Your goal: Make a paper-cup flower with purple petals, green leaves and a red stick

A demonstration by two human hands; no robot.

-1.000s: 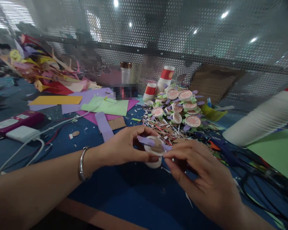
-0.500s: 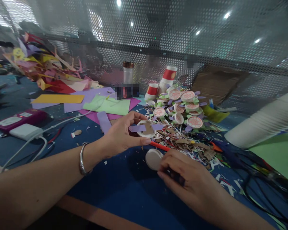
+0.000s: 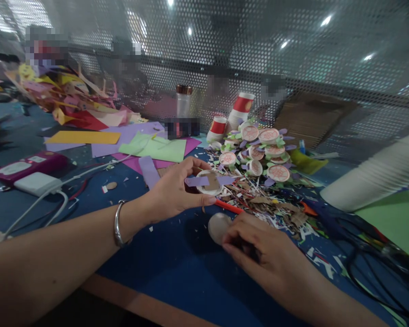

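Two hands work over a blue worktop point(image 3: 177, 277). The left hand point(image 3: 172, 190) pinches a small paper disc point(image 3: 209, 184) by its rim, thumb below and fingers above, holding it clear of the worktop with purple strips point(image 3: 197, 181) sticking out either side. It looks light, thin and easily creased, so the rim seems the safest hold. Just below, a plain disc point(image 3: 217, 226) lies on the worktop, touching the curled fingers of the right hand point(image 3: 262, 254); whether they grip it cannot be told. Beyond sits a heap of decorated discs point(image 3: 259, 152).
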